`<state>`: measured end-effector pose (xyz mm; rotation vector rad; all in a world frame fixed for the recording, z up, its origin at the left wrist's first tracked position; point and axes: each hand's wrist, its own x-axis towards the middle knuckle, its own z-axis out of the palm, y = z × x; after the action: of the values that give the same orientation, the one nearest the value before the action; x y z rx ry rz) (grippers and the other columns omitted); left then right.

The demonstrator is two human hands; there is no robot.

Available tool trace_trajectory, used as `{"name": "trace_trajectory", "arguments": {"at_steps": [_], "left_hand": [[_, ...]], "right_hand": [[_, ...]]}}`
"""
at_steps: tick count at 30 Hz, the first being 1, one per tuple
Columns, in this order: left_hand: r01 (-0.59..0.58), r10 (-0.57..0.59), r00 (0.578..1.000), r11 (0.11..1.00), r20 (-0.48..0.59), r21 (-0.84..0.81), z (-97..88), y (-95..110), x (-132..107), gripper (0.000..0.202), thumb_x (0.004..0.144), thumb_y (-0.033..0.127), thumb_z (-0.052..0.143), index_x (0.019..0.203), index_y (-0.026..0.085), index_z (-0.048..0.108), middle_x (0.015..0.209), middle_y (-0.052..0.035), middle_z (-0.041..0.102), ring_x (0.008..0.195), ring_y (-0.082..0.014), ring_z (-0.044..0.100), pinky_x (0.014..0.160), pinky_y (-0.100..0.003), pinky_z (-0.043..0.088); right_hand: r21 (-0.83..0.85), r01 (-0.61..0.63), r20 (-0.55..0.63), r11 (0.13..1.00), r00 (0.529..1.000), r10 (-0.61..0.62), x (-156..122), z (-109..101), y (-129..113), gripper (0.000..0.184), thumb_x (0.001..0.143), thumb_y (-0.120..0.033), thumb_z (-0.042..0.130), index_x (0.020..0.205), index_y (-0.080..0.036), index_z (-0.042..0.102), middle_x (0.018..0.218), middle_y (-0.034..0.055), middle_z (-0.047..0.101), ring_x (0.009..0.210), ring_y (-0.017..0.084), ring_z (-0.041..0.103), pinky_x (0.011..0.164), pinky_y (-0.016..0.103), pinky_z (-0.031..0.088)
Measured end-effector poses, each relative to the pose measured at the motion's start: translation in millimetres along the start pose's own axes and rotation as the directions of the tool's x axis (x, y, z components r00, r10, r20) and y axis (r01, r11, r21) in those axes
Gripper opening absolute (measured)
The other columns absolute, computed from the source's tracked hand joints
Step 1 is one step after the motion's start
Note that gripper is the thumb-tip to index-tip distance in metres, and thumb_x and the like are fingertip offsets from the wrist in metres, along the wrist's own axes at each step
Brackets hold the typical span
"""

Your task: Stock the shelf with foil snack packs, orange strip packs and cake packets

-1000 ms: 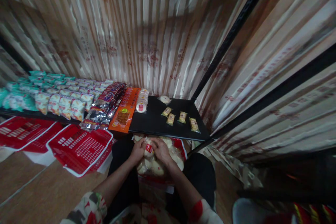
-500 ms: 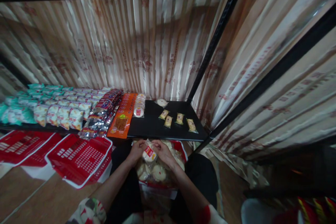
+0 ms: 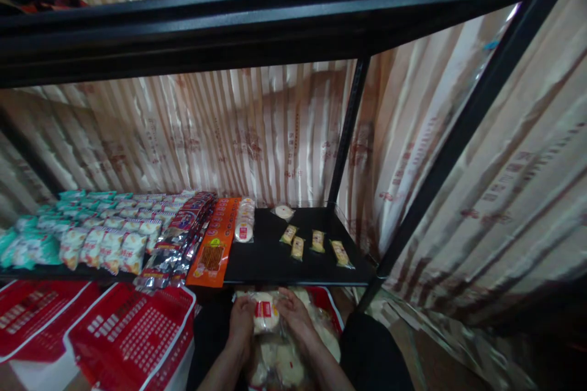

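Between the knees (image 3: 376, 351), a basket (image 3: 332, 306) holds wrapped discs (image 3: 290, 365).

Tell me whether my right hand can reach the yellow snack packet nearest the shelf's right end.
Probably yes: only the black shelf's front edge seems to lie between your right hand and that yellow snack packet, though the hand would first have to let go of the red-labelled white packet.

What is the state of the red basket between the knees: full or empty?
The basket looks full: wrapped cakes lie heaped inside it.
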<state>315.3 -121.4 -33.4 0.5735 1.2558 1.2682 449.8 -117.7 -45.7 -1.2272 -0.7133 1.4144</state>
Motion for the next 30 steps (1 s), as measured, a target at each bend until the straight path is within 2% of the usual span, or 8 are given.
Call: {"name": "trace_trajectory", "arguments": {"at_steps": [5, 12, 15, 18, 21, 23, 26, 30], "left_hand": [[-0.034, 0.034, 0.991, 0.999, -0.126, 0.009, 6.5, -6, -1, 0.018, 0.059, 0.028, 0.061, 0.069, 0.018, 0.051, 0.057, 0.0024, 0.056, 0.051, -0.0136, 0.056, 0.052, -0.026, 0.045], [-0.078, 0.064, 0.967, 0.996, -0.245, -0.049, 12.6, -21, 5, 0.021, 0.06, 0.032, 0.056, 0.075, 0.019, 0.049, 0.061, 0.0009, 0.059, 0.06, -0.0174, 0.059, 0.057, -0.029, 0.046], [-0.081, 0.059, 0.975, 0.992, -0.213, -0.098, 12.7, -22, 3, 0.028, 0.057, 0.034, 0.057, 0.079, 0.019, 0.047, 0.065, -0.0002, 0.06, 0.061, -0.0181, 0.06, 0.059, -0.03, 0.047], [-0.06, 0.043, 0.986, 0.993, -0.162, -0.102, 10.8, -13, -5, 0.038, 0.053, 0.029, 0.059, 0.087, 0.02, 0.047, 0.073, -0.0019, 0.063, 0.065, -0.0188, 0.062, 0.061, -0.029, 0.048], [-0.01, 0.009, 1.0, 0.996, -0.013, -0.088, 7.2, 1, -13, 0.045, 0.051, 0.023, 0.058, 0.096, 0.019, 0.049, 0.078, -0.0042, 0.065, 0.067, -0.0189, 0.063, 0.061, -0.028, 0.047], [0.01, -0.007, 0.999, 0.997, 0.04, -0.076, 4.3, 7, -16, 0.047, 0.053, 0.025, 0.059, 0.099, 0.017, 0.051, 0.078, -0.0043, 0.065, 0.068, -0.0186, 0.062, 0.061, -0.027, 0.046], [-0.001, 0.003, 0.997, 0.999, 0.071, -0.037, 0.8, 11, -17, 0.044, 0.055, 0.031, 0.061, 0.095, 0.015, 0.057, 0.078, -0.0044, 0.066, 0.068, -0.0177, 0.061, 0.061, -0.026, 0.046], [-0.032, 0.029, 0.994, 0.999, 0.106, 0.029, 0.5, 13, -12, 0.034, 0.053, 0.032, 0.064, 0.082, 0.013, 0.062, 0.066, -0.0012, 0.063, 0.062, -0.0158, 0.059, 0.059, -0.024, 0.043]], "right_hand": [[0.074, -0.053, -0.012, 0.996, 0.998, 0.054, -10, 1, 2, 0.06, 0.042, -0.048, 0.078, 0.09, -0.019, 0.056, 0.074, 0.0026, 0.066, 0.068, 0.02, 0.063, 0.062, 0.029, 0.046], [0.112, -0.092, -0.116, 0.989, 0.988, 0.105, -19, 7, 7, 0.053, 0.046, -0.049, 0.076, 0.088, -0.023, 0.057, 0.092, 0.0065, 0.067, 0.083, 0.023, 0.063, 0.067, 0.029, 0.048], [0.112, -0.051, -0.113, 0.992, 0.992, 0.063, -19, 7, 1, 0.046, 0.052, -0.049, 0.073, 0.088, -0.024, 0.058, 0.088, 0.0054, 0.068, 0.079, 0.023, 0.063, 0.065, 0.031, 0.049], [0.068, 0.029, -0.039, 0.997, 0.999, -0.026, -15, 6, -12, 0.038, 0.054, -0.046, 0.072, 0.081, -0.023, 0.061, 0.079, 0.0037, 0.067, 0.071, 0.021, 0.062, 0.063, 0.03, 0.048], [-0.004, 0.064, 0.02, 0.998, 0.998, -0.063, -6, 3, -24, 0.038, 0.052, -0.043, 0.075, 0.081, -0.02, 0.063, 0.076, 0.0022, 0.066, 0.068, 0.018, 0.061, 0.062, 0.028, 0.047], [-0.039, 0.054, 0.072, 0.998, 0.996, -0.051, 0, 2, -30, 0.04, 0.053, -0.042, 0.074, 0.085, -0.019, 0.063, 0.074, 0.0018, 0.066, 0.065, 0.018, 0.06, 0.06, 0.027, 0.046], [-0.084, 0.061, 0.116, 0.995, 0.992, -0.051, 7, 3, -37, 0.045, 0.053, -0.04, 0.075, 0.091, -0.018, 0.063, 0.076, 0.0021, 0.067, 0.066, 0.017, 0.061, 0.061, 0.028, 0.047], [-0.139, 0.067, 0.089, 0.988, 0.994, -0.055, 11, 14, -47, 0.053, 0.05, -0.038, 0.076, 0.096, -0.017, 0.062, 0.076, 0.0016, 0.066, 0.065, 0.017, 0.06, 0.062, 0.028, 0.046]]}}
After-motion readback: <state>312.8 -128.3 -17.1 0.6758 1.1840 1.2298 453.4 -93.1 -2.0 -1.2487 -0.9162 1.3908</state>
